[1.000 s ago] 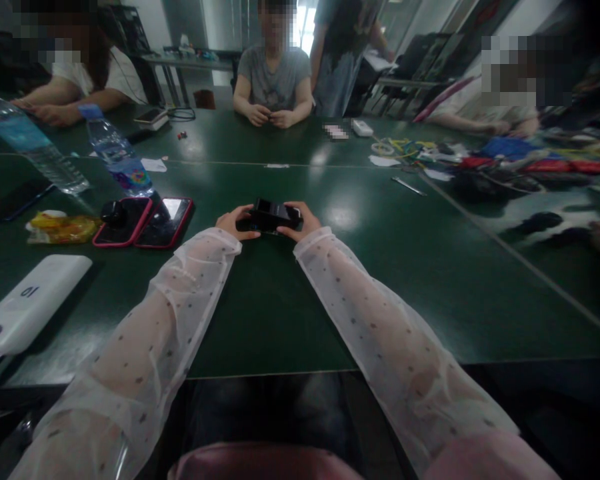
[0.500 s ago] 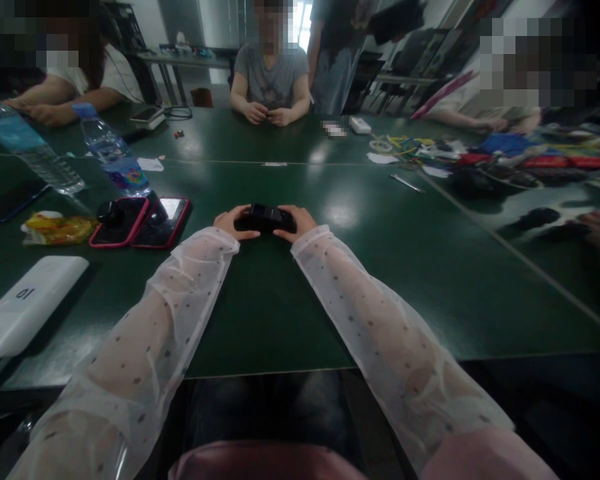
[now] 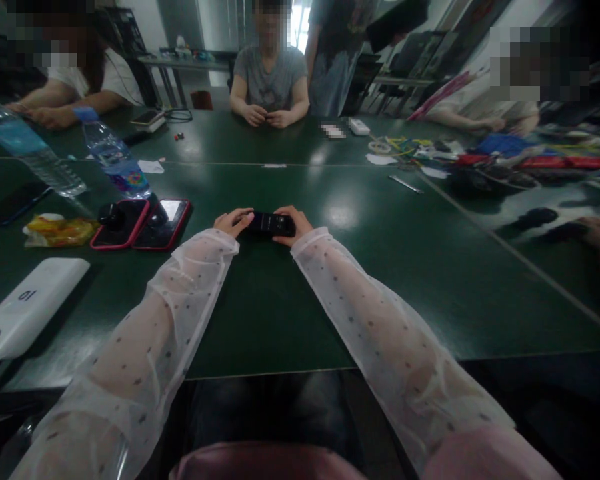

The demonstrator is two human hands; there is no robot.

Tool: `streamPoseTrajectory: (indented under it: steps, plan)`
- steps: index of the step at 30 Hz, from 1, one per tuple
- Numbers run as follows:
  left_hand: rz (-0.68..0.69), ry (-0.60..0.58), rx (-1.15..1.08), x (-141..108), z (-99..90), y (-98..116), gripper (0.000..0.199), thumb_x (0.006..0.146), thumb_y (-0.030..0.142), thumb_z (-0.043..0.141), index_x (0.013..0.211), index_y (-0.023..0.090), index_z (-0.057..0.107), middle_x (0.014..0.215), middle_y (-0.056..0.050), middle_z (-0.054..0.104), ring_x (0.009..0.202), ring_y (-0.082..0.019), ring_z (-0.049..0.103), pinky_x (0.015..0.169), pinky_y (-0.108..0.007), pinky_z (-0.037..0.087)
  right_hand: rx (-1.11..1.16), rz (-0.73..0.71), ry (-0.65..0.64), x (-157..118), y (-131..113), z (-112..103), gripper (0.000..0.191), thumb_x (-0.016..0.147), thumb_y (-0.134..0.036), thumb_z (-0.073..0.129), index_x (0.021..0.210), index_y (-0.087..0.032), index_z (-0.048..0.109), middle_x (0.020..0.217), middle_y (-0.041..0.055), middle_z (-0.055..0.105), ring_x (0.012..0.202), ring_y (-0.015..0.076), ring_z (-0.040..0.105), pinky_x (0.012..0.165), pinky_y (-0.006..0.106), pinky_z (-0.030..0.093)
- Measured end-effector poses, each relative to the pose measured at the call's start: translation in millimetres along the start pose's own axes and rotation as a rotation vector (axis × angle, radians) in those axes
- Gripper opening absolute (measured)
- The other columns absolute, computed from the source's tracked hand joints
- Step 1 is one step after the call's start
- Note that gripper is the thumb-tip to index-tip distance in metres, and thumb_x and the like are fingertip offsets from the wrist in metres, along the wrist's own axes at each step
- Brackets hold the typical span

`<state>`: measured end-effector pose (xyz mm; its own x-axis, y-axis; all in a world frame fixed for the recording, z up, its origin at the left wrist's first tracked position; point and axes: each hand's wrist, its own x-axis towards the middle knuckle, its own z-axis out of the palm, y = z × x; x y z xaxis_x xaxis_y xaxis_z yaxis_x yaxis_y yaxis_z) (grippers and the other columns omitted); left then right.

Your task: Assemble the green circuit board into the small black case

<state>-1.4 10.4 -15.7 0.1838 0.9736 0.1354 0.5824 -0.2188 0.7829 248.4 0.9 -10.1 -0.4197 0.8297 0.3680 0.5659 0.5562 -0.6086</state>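
Observation:
Between my two hands, on the green table (image 3: 260,300), is a small black oblong object (image 3: 265,225) with faint pale marks on its upward face. I cannot make out its exact kind. At its left end, my left hand (image 3: 233,221) is closed, with the thumb over the near top edge. The fingers of my right hand (image 3: 294,225) wrap round the right end, and its thumb lies along the near side. Both forearms are in sheer, star-dotted white sleeves.
To the left are a white power bank (image 3: 40,300), two red-edged phones (image 3: 163,227), a yellow packet (image 3: 65,230) and water bottles (image 3: 113,157). A thin metal tool (image 3: 405,185) lies to the right, before a heap of cables (image 3: 405,145). A person (image 3: 270,80) sits opposite; others sit at both sides.
The black object has turned in my hands, so a flatter, marked face now shows. My left thumb has moved up onto its edge. Both forearms have stayed nearly where they were.

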Motion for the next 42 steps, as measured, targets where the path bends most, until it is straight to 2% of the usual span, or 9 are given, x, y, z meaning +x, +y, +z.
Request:
streamPoseTrajectory:
  steps: [2,4,7,9,12,17,26,33,42]
  plan:
    - [0.015,-0.017,-0.027,-1,-0.6,0,0.069,0.082,0.072,0.048,0.13,0.024,0.061,0.113,-0.006,0.071,0.113,-0.027,0.064,0.106,-0.042,0.044,0.067,0.055,-0.011,-1,2,2,0.061,0.065,-0.034,0.081,0.119,-0.032,0.052,0.118,0.0042,0.061,0.115,0.0304,0.056,0.101,0.054,0.043]
    - [0.024,-0.02,-0.067,-2,-1.4,1,0.069,0.081,0.071,0.053,0.129,0.024,0.061,0.11,-0.006,0.072,0.112,-0.028,0.065,0.106,-0.042,0.045,0.15,0.124,-0.009,-1,5,4,0.065,0.068,-0.049,0.079,0.123,-0.033,0.051,0.118,0.0054,0.061,0.115,0.0301,0.058,0.1,0.055,0.045]
    - [0.022,-0.027,-0.121,-4,-3.6,6,0.069,0.078,0.07,0.059,0.128,0.023,0.062,0.113,-0.006,0.072,0.116,-0.029,0.063,0.107,-0.042,0.045,0.287,0.198,-0.011,0,7,5,0.069,0.073,-0.07,0.065,0.127,-0.029,0.05,0.116,0.0088,0.062,0.109,0.0285,0.062,0.098,0.052,0.049]
    - [0.013,-0.044,-0.143,-5,-5.5,10,0.07,0.076,0.07,0.061,0.127,0.023,0.062,0.115,-0.007,0.072,0.119,-0.03,0.062,0.108,-0.043,0.044,0.364,0.225,-0.025,1,6,4,0.073,0.074,-0.075,0.06,0.126,-0.025,0.05,0.115,0.0105,0.064,0.106,0.0275,0.065,0.095,0.05,0.051]
    - [0.004,-0.061,-0.166,-8,-7.6,15,0.072,0.074,0.071,0.063,0.127,0.022,0.063,0.117,-0.008,0.072,0.12,-0.031,0.061,0.109,-0.044,0.043,0.416,0.255,-0.035,2,4,3,0.071,0.071,-0.074,0.064,0.122,-0.025,0.052,0.112,0.0101,0.067,0.103,0.0271,0.067,0.094,0.049,0.053]
    - [-0.002,-0.078,-0.213,-8,-8.0,15,0.074,0.072,0.071,0.065,0.126,0.021,0.063,0.117,-0.01,0.072,0.12,-0.032,0.061,0.108,-0.046,0.044,0.51,0.309,-0.043,4,7,3,0.065,0.07,-0.062,0.073,0.119,-0.025,0.053,0.105,0.0078,0.07,0.098,0.0256,0.069,0.093,0.05,0.055]
    - [-0.007,-0.106,-0.324,-8,-5.7,15,0.076,0.064,0.069,0.072,0.12,0.019,0.065,0.108,-0.011,0.074,0.112,-0.031,0.065,0.105,-0.047,0.046,0.633,0.359,-0.044,2,4,-4,0.064,0.064,-0.051,0.082,0.115,-0.023,0.054,0.101,0.006,0.07,0.1,0.0246,0.069,0.1,0.051,0.051]
    - [0.014,-0.125,-0.181,-11,-10.0,20,0.065,0.068,0.062,0.073,0.119,0.023,0.066,0.115,-0.009,0.072,0.115,-0.03,0.064,0.104,-0.045,0.047,0.676,0.381,-0.055,3,8,-4,0.069,0.058,-0.049,0.086,0.114,-0.024,0.054,0.1,0.0054,0.069,0.101,0.0255,0.068,0.101,0.053,0.05]
    - [0.109,-0.165,-0.012,-9,-9.6,18,0.059,0.077,0.066,0.06,0.118,0.024,0.068,0.119,-0.007,0.07,0.112,-0.028,0.064,0.102,-0.044,0.048,0.688,0.402,-0.107,4,4,-8,0.07,0.058,-0.046,0.087,0.114,-0.023,0.052,0.104,0.0066,0.068,0.105,0.0264,0.067,0.101,0.054,0.049]
